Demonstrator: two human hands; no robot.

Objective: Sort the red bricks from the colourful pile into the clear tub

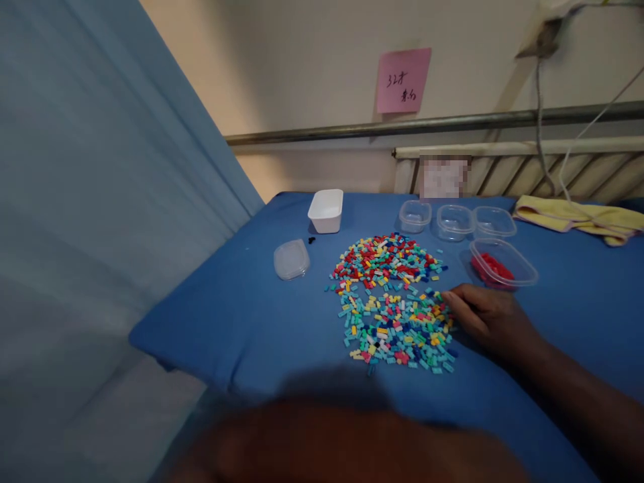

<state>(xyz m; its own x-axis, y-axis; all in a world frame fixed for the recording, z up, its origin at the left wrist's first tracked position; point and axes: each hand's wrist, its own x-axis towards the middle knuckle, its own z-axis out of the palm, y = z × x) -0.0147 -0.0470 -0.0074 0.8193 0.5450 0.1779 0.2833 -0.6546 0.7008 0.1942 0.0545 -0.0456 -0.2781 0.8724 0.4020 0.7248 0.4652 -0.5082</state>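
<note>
A spread of several small plastic bricks in red, teal, yellow, blue and white lies on the blue cloth. My right hand rests on the cloth at the pile's right edge, fingers curled together with the tips among the bricks; what they pinch is too small to see. A clear tub with red bricks in it sits just beyond that hand. A dark blurred shape, my left arm, fills the bottom of the view very close to the camera; its hand and fingers do not show.
Three clear tubs stand in a row behind the pile. A white tub sits at the back left and a clear lid lies left of the pile. A yellow cloth lies at the far right. A blue curtain hangs at left.
</note>
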